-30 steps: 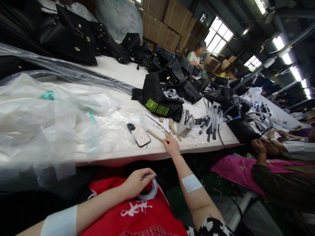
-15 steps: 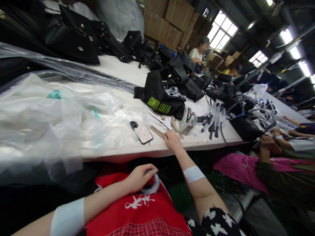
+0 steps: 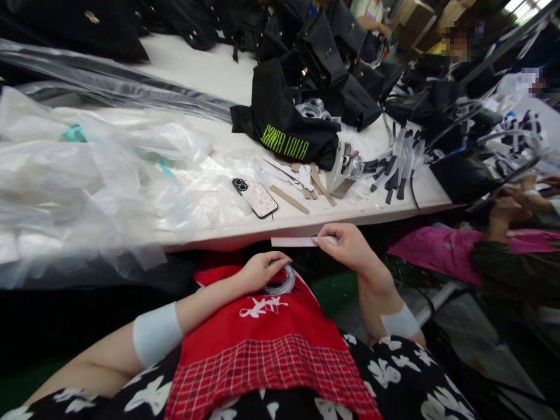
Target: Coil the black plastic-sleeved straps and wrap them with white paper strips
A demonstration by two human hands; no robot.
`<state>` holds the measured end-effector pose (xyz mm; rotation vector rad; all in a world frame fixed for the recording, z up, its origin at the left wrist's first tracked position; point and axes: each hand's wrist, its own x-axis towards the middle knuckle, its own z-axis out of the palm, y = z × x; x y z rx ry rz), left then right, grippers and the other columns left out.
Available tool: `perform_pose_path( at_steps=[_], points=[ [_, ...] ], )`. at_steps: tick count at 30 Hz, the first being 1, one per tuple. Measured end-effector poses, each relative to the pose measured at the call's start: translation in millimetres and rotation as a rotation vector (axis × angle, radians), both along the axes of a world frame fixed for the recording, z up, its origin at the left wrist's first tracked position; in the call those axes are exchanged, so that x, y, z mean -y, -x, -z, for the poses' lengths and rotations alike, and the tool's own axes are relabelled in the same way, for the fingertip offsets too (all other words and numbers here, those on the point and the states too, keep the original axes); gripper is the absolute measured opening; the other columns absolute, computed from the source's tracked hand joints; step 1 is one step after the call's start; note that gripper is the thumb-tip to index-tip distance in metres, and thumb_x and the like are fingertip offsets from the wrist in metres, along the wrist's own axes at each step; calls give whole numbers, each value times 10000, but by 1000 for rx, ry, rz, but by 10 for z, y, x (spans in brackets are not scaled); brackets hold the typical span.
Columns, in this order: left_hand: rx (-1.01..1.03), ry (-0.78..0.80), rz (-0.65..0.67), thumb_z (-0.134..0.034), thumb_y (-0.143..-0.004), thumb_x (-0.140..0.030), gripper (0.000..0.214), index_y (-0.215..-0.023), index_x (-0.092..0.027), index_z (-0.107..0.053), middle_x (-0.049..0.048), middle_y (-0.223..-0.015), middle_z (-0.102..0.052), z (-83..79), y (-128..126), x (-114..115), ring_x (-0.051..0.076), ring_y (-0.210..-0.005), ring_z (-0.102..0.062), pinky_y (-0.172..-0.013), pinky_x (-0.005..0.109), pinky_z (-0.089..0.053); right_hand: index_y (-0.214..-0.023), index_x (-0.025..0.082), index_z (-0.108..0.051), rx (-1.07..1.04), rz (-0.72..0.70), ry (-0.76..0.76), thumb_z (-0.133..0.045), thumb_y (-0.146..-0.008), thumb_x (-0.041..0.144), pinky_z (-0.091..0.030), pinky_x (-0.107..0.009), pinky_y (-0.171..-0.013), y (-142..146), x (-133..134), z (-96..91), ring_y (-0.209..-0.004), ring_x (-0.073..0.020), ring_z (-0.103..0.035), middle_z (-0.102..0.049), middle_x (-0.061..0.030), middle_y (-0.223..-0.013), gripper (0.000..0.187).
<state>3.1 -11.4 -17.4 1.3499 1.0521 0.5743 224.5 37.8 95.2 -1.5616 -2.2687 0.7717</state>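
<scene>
My left hand is closed on a coil of clear plastic tubing or tape, held against the red apron; which of the two it is I cannot tell. Just past the table's front edge, my right hand pinches a flat white strip that points left. A brown cardboard strip lies on the table beside a phone in a pale pink case. Behind it are loose white paper strips and a black cloth bag with green lettering.
Clear plastic bags cover the table's left side. Several black handbags are heaped at the back. Black straps lie to the right. Another person's hands work at the far right.
My right hand has lifted from the cardboard strips and drawn back off the table, now with a white strip in it. My left hand keeps its hold on the coil. The view has tilted downward.
</scene>
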Motion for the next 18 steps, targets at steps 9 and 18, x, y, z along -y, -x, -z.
perform_pose_path(
  at_steps=[9, 18],
  points=[
    [-25, 123, 25, -482, -859, -511, 441, -1024, -162, -695, 50, -917, -716, -25, -93, -2, 112, -537, -563, -474, 208, -450, -581, 209, -653, 248, -121, 145, -583, -745, 289, -263, -245, -524, 188, 491, -30, -510, -109, -493, -608, 22, -538, 196],
    [-30, 63, -38, -514, -851, -481, 386, -979, -175, -712, 30, -840, -720, -37, -63, 6, 135, -584, -583, -533, 226, -457, -613, 194, -657, 332, -119, 54, -552, -740, 280, -247, -268, -542, 369, 519, -102, -556, -125, -533, -663, -6, -611, 185]
  ],
)
